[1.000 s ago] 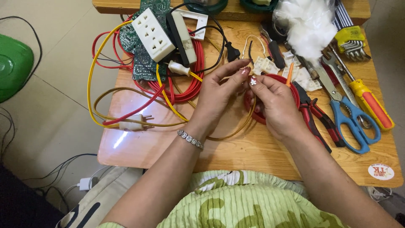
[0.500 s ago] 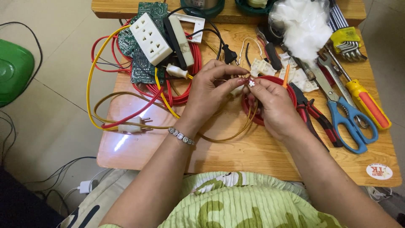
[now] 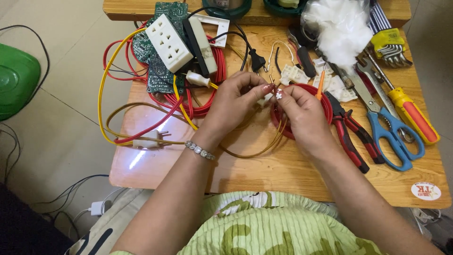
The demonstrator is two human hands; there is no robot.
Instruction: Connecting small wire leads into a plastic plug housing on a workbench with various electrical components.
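Off the left edge of the wooden table there's a green plastic thing on the floor, well apart from everything else. On the table's left side sits a loose tangle of yellow wire and red wire, with a white socket strip lying on top of a green circuit board, probably just shoved there to keep the middle free for working. In the middle, the left hand has its thumb and first fingers pinched on a small white connector, held up off the table so the bare wire end poking up from it is easy to get at. The right hand meets it fingertip to fingertip, fingers curled and pinching at the same little piece from the other side. A thin brown wire loops down from the hands onto the table. Just behind the right hand is a red coil. Further right, the tools are laid out within easy reach: red-handled pliers, blue scissors, a yellow and red screwdriver, plus a fluffy white wad at the back.
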